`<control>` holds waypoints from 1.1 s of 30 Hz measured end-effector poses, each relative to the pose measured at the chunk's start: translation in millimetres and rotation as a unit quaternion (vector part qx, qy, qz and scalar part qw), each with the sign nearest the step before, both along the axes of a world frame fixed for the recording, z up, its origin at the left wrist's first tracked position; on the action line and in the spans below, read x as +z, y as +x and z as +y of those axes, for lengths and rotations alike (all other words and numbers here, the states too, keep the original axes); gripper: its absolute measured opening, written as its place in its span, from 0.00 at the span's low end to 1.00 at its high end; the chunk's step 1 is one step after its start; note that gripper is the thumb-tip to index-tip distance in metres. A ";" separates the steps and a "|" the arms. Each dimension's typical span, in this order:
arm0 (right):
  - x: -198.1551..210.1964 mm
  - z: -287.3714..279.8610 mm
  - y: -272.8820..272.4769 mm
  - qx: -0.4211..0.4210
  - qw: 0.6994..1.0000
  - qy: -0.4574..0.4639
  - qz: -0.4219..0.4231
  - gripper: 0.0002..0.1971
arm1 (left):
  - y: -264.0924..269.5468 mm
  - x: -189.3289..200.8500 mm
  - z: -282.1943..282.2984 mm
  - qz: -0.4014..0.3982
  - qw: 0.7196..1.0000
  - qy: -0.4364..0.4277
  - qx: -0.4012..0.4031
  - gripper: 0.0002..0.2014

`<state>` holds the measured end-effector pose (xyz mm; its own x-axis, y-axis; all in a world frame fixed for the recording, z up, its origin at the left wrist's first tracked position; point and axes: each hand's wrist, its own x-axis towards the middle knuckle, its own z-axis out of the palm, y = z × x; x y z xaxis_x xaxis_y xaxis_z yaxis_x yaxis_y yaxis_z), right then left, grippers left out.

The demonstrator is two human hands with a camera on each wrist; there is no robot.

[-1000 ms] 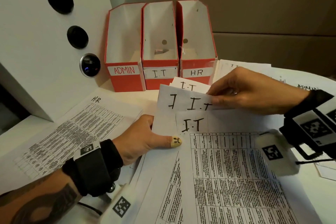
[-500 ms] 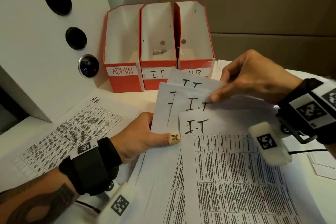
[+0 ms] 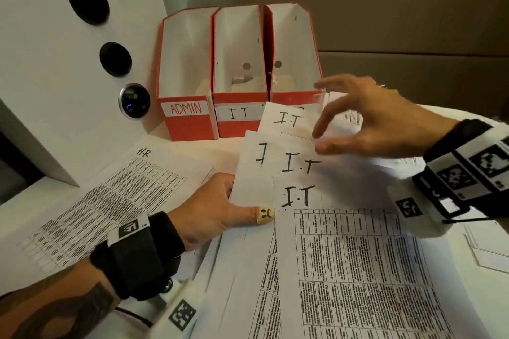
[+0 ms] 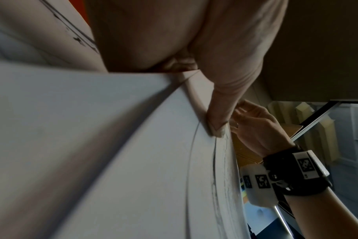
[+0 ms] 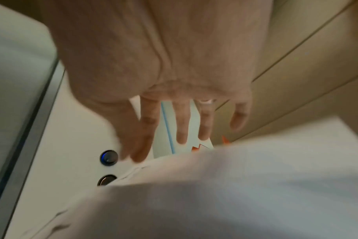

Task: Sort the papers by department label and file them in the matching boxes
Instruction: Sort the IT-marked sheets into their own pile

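Three red file boxes stand at the back: ADMIN [image 3: 187,118], I.T [image 3: 239,121], and a third [image 3: 292,63] whose label is hidden by paper. A fan of several sheets marked I.T [image 3: 300,168] lies in front of them. My left hand [image 3: 220,209] pinches the fan's left edge, thumb on top and fingers under; the left wrist view shows the thumb [image 4: 219,119] pressed on the stack. My right hand [image 3: 358,121] hovers above the top sheets with fingers spread and holds nothing; the right wrist view shows its fingers [image 5: 182,122] straight over the paper.
An HR sheet [image 3: 110,206] lies flat at the left. A white panel [image 3: 55,63] with round dark buttons rises at the back left. More printed sheets [image 3: 490,250] spread under my right wrist. Brown cardboard [image 3: 399,22] forms the back wall.
My right hand has let go of the I.T sheets it pinched, risen and spread its fingers. The fanned sheets have slid further apart. My left hand keeps its pinch.
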<state>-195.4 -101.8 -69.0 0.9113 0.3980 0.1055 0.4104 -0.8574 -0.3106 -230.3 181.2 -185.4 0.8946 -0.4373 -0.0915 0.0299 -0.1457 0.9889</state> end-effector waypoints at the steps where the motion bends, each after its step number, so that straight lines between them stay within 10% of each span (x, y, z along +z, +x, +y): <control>1: -3.4 2.1 -3.2 0.011 1.000 -0.022 0.012 0.12 | 0.3 -0.2 0.2 -0.005 1.000 0.002 0.001 0.25; 17: -3.9 10.0 -4.2 0.133 0.989 0.020 0.064 0.08 | -2.0 3.8 -1.9 -0.026 0.998 0.048 0.024 0.25; 33: 8.2 -1.6 4.5 -0.002 0.975 0.219 0.038 0.07 | -4.0 5.2 -2.8 0.005 1.000 0.027 -0.009 0.26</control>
